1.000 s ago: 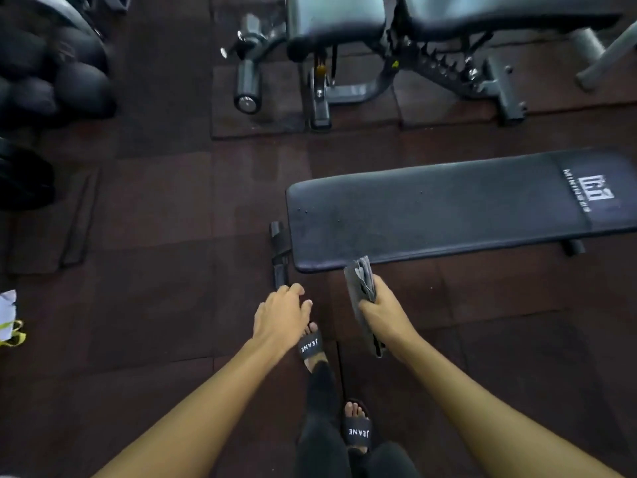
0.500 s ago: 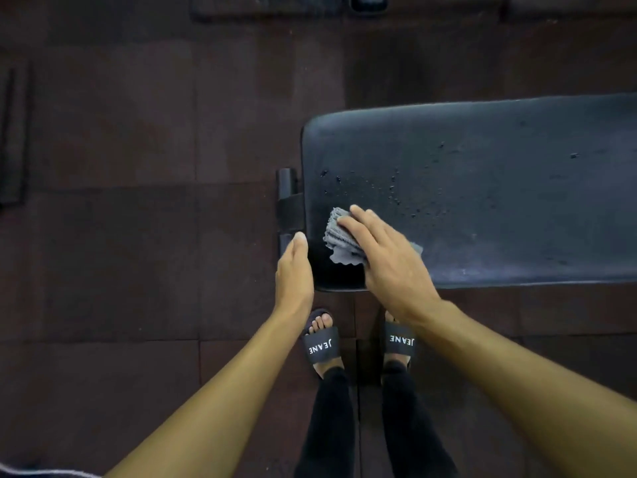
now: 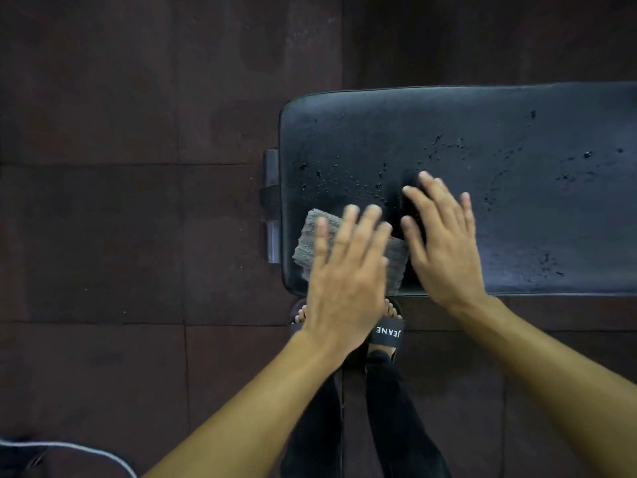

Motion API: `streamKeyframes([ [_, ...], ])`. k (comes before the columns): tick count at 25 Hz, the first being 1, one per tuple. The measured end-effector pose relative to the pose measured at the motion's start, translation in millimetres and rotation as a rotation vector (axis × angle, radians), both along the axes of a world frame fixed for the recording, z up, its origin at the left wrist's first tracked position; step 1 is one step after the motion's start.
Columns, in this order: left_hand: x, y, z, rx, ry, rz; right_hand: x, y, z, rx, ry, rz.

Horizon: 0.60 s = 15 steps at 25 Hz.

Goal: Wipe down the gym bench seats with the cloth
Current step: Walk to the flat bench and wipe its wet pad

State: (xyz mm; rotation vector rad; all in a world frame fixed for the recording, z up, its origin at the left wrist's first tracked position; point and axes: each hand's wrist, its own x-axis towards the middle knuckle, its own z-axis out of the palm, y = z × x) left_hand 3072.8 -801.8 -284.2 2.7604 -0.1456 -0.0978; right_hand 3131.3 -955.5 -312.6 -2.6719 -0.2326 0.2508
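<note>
The cloth (image 3: 312,243) is grey with a ribbed weave, folded into a thick pad. It lies on the black padded desk (image 3: 517,219) at the corner toward 7 o'clock, and its left edge reaches just past the end of the padding. Water droplets (image 3: 344,177) speckle the dark surface from 12 to 3 o'clock of the cloth.

The left hand (image 3: 344,281) lies flat on top of the cloth, back upward, fingers straight and slightly spread, pointing toward 12 o'clock – it covers the cloth's middle and grips nothing. The right hand (image 3: 444,243) is just beside it at 3 o'clock, also back upward with fingers fanned out over the bare padding. Its thumb is near the cloth's right edge, and whether the palm touches the surface cannot be told. Both forearms come in from 5 and 7 o'clock.
</note>
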Motion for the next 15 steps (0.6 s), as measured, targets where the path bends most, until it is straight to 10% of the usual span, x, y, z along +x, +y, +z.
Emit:
streamKeyframes([
  [6, 24.2, 49.8, -31.3, 0.021, -0.014, -0.722, 8.8, -40.1, -19.5, -0.097, 0.039, 0.046],
  [15, 80.7, 44.5, -51.0, 0.196, -0.062, -1.180, 6.0, -43.3, -36.8, -0.174, -0.136, 0.066],
])
